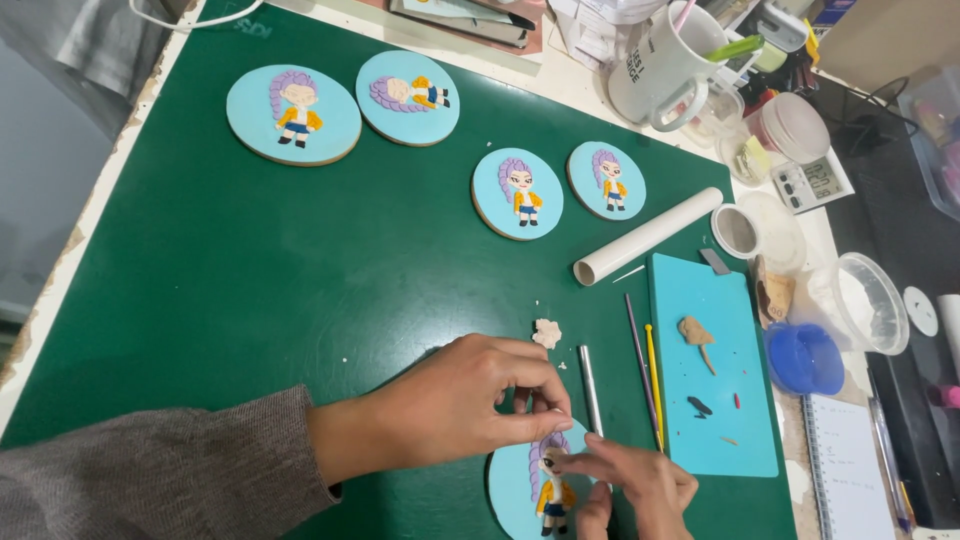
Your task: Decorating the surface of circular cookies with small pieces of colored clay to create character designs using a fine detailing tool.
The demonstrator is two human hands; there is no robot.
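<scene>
A: What are the hands doing?

B: Both meet at the bottom centre of the frame over a round blue plaque (520, 480) with a small figure on it. The left hand (470, 405), in a grey sleeve, reaches in from the lower left; its fingers (540, 425) are pinched narrow at the figure's purple hair. The right hand (635, 485) comes up from the bottom edge, its forefinger and thumb closed tight on the figure's head. Whether either holds a bit of clay, I cannot tell.

A: What lies near them?

B: Just above the left hand sits a pale clay lump (546, 332). A metal rod (590, 388) lies beside the fingers, then a purple tool (640, 365) and a yellow tool (653, 375), side by side.

A: And further off?

B: A green mat (250, 270) covers the tabletop. Four finished plaques (293, 113) lie across the upper half, two larger at upper left, two smaller near centre. A white roller (646, 236) lies tilted right of centre. A teal board (712, 365) at lower right carries a tan clay piece (694, 332). A blue bowl (805, 358) stands just right of the board, a white mug (660, 65) at the top
</scene>
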